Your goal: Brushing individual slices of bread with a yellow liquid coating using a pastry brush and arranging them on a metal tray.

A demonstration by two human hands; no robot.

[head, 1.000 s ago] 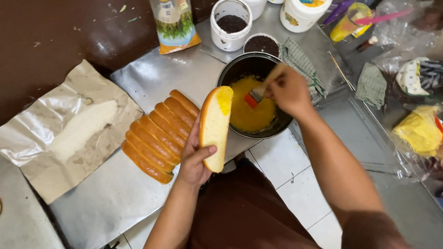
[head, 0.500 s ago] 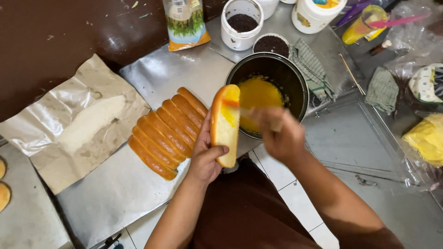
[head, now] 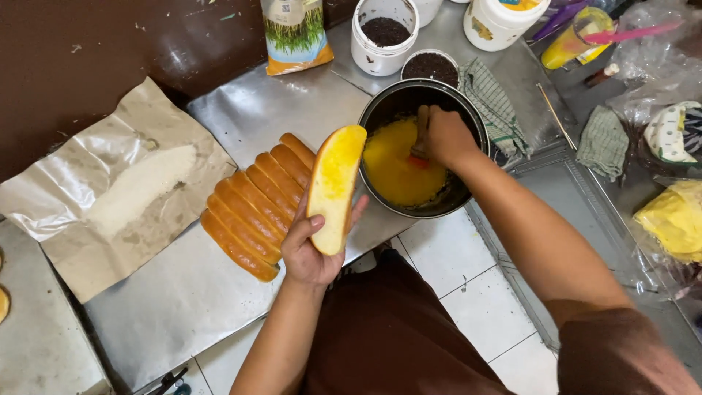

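The left hand (head: 311, 252) is gripping the lower end of a long, split bread roll with a pale crust (head: 333, 186), thumb on one side, fingers wrapped behind. The roll is hanging above the steel counter's (head: 168, 307) edge, its long axis running almost upright in view, tip pointing away toward the pot; its cut face is glistening yellow. Beside it a row of joined golden-brown rolls (head: 256, 205) is lying. Farther off, the right hand (head: 447, 135) is closing its fingers round a wooden-handled brush (head: 421, 143), dipping into the round black pot of yellow butter (head: 409, 157).
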